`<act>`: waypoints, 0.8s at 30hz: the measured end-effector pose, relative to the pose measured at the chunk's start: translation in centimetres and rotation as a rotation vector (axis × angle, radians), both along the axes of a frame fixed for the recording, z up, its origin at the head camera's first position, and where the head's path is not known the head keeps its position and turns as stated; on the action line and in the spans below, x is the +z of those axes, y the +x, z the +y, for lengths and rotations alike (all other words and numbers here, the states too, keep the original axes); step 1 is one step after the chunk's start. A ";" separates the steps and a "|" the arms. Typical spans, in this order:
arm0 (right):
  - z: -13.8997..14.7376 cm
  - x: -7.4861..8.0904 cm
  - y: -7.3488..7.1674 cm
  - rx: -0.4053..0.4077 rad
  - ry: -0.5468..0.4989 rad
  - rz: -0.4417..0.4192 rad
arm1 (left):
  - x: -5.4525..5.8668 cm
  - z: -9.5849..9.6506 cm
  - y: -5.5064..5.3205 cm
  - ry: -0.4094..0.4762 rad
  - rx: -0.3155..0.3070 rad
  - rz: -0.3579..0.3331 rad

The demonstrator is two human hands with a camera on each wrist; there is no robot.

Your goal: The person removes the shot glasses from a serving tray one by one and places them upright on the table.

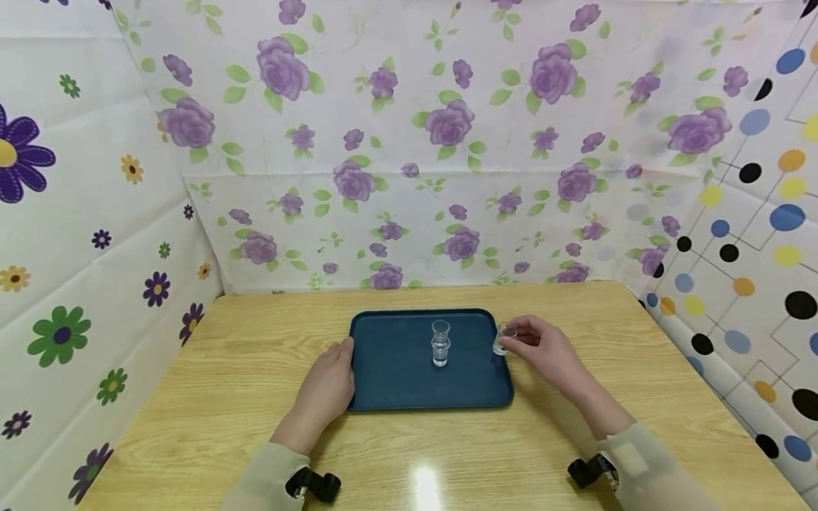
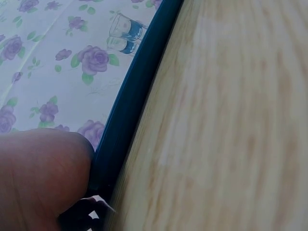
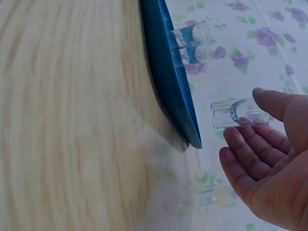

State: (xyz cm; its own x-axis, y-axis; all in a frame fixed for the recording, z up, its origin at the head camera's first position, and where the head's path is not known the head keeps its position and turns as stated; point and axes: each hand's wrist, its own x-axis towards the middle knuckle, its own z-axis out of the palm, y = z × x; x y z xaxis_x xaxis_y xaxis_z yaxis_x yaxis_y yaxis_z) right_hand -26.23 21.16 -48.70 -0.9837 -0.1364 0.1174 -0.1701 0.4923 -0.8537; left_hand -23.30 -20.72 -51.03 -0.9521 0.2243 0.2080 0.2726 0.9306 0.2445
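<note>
My right hand [image 1: 543,348] holds a small clear shot glass [image 1: 503,341] between thumb and fingers. In the head view this glass overlaps the right rim of a dark blue rectangular tray [image 1: 396,369]; the right wrist view shows its base above table level. Two more clear shot glasses, a rear one [image 1: 440,328] and a front one [image 1: 439,353], stand upright close together on the tray, right of its middle. Against the tray's left side rests my left hand [image 1: 329,380], back upward, its fingers along the rim. In the left wrist view, part of the hand [image 2: 45,173] touches the tray edge.
The tray lies on a light wooden table [image 1: 268,326]. Behind it hangs a cloth [image 1: 409,206] with purple roses, and patterned cloths line both sides. A bright light reflection [image 1: 426,486] shows on the tabletop near the front.
</note>
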 end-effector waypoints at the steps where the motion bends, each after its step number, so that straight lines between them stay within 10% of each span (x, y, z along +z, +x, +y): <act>1: 0.2 0.0 0.0 -0.003 -0.001 -0.001 | 0.0 0.0 0.0 0.000 -0.001 -0.001; 24: 5.2 -0.1 0.5 -0.041 0.047 -0.010 | 0.1 0.0 0.1 0.003 0.003 0.005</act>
State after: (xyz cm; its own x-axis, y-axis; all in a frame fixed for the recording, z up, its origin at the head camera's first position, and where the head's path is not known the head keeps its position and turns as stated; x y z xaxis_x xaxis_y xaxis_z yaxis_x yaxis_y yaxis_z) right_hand -25.69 26.32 -48.76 -0.9896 -0.1012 0.1018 -0.1405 0.5384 -0.8309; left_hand -23.20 -20.67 -50.93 -0.9517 0.2210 0.2130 0.2712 0.9306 0.2460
